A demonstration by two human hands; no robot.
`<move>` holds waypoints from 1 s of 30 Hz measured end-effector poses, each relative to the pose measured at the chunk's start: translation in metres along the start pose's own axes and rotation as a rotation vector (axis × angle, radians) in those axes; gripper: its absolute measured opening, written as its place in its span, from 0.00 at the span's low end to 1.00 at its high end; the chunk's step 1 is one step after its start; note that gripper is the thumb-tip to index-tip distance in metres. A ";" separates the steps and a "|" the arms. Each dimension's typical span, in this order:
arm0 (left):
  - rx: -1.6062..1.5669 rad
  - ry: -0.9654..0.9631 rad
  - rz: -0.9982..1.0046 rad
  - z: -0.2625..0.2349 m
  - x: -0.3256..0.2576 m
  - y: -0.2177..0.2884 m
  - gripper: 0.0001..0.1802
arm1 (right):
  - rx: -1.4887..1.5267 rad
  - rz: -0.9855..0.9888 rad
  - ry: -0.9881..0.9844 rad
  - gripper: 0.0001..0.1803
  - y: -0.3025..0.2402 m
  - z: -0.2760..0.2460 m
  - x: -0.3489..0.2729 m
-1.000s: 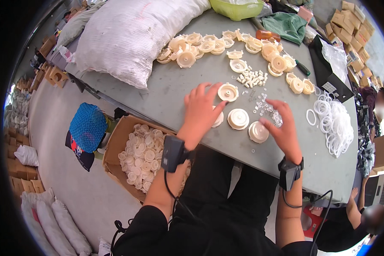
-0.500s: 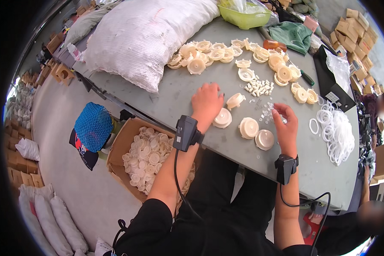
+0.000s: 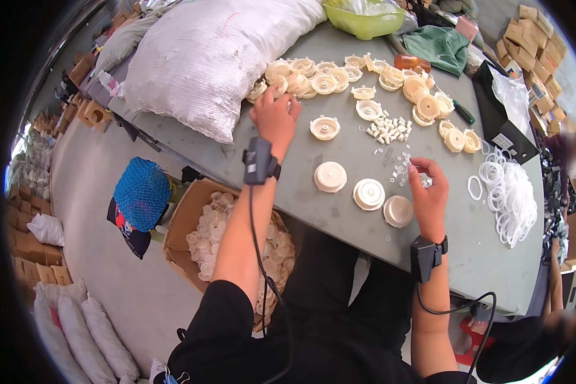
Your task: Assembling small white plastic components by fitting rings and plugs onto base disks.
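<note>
Cream discs (image 3: 301,75) by the sack (image 3: 217,57): the left hand (image 3: 274,115) has reached there, fingers curled on one. The right hand (image 3: 429,192) pinches small clear bits (image 3: 403,168); bare table (image 3: 339,144) lies between them.

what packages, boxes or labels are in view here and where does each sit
Large white woven sack: lying on the table's far left.
Open brown cardboard box: on the floor beside the table, filled with cream round parts.
Black box: table's right side, a white label on its side.
Stacked brown cartons: far right background.

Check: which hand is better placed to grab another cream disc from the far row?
Left. The left hand already reaches the row of cream discs by the white sack; the right hand is at the small clear bits.
</note>
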State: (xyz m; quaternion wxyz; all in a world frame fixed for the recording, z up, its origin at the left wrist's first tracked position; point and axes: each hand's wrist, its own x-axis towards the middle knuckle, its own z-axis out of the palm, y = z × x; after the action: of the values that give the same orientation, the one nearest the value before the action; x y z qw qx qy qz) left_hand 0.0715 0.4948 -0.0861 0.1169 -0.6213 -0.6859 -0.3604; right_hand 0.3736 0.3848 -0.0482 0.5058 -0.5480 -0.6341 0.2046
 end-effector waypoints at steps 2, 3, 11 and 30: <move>-0.033 0.090 -0.020 -0.010 -0.008 -0.005 0.16 | 0.011 0.010 -0.005 0.08 -0.003 0.001 0.000; -0.229 -0.081 -0.152 -0.012 -0.012 -0.015 0.16 | 0.015 0.017 -0.008 0.08 -0.005 0.001 0.000; 0.145 -0.227 -0.416 -0.035 -0.028 -0.005 0.19 | 0.046 0.022 -0.024 0.08 -0.010 0.001 0.000; -0.090 -0.652 0.044 -0.023 -0.004 0.107 0.21 | 0.052 0.054 -0.022 0.08 -0.011 -0.004 0.001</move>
State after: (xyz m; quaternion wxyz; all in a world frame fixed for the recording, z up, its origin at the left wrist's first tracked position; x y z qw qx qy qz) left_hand 0.1662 0.4735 -0.0348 -0.1286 -0.7233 -0.6569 -0.1698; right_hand 0.3713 0.3813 -0.0369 0.5073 -0.5492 -0.6189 0.2408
